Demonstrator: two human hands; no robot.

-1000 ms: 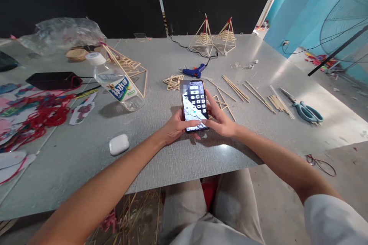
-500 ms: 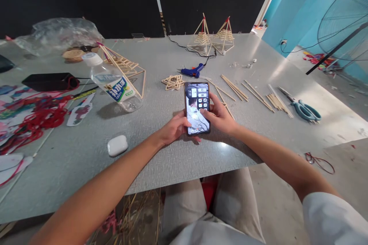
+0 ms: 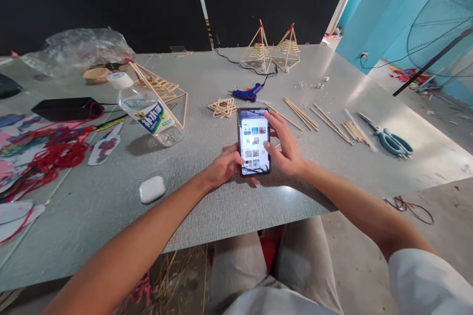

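Observation:
A smartphone (image 3: 254, 142) is held upright over the table near its front edge, its lit screen showing a page of small pictures. My left hand (image 3: 225, 165) grips its lower left side, thumb on the front edge and fingers partly hidden behind. At the right side, my right hand (image 3: 286, 150) has its thumb by the screen's edge and its index finger at the upper right corner; the other fingers are partly hidden behind the phone. Just beyond the phone lie a small star-shaped stick lattice (image 3: 222, 107) and a blue glue gun (image 3: 247, 92).
Wooden sticks (image 3: 301, 114) and blue-handled scissors (image 3: 391, 140) lie to the right. Two stick pyramids (image 3: 260, 51) stand at the back. On the left are a tilted plastic bottle (image 3: 151, 113), a white earbud case (image 3: 152, 190), red cord (image 3: 62, 157) and a black box (image 3: 66, 107).
The phone's screen has switched from a home screen with icons to a page of small pictures. My right index finger has come up to the phone's top right; the thumb has shifted right.

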